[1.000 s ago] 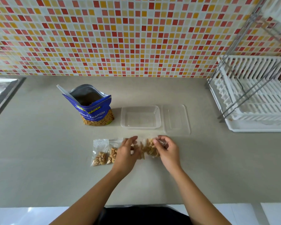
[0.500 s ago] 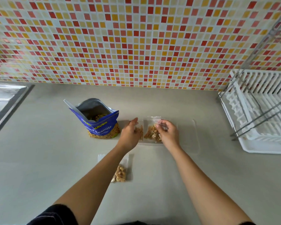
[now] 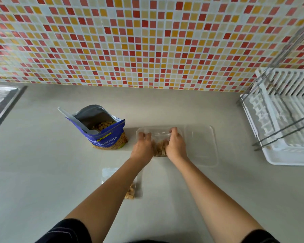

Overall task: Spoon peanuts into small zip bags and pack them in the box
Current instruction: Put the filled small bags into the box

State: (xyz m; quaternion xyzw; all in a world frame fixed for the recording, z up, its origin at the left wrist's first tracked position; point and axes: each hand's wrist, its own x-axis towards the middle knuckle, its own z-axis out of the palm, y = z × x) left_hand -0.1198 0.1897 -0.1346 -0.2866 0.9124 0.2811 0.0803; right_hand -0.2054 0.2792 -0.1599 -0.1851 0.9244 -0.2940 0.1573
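Bright, soft, even light. Faint shadows lie on the worktop (image 3: 42, 172). The tiled wall (image 3: 147, 41) bends and blurs toward the edges.

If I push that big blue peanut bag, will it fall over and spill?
It could tip: the bag stands upright on its bottom and leans a bit. Its top is wide open with peanuts showing, so some would likely spill. It looks like soft foil, so it would probably crumple, not slide.

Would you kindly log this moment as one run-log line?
step: packing | left hand, right hand: at peanut bags inside box, grip unclear | lid: beside box | spare bag: on counter | pouch: open
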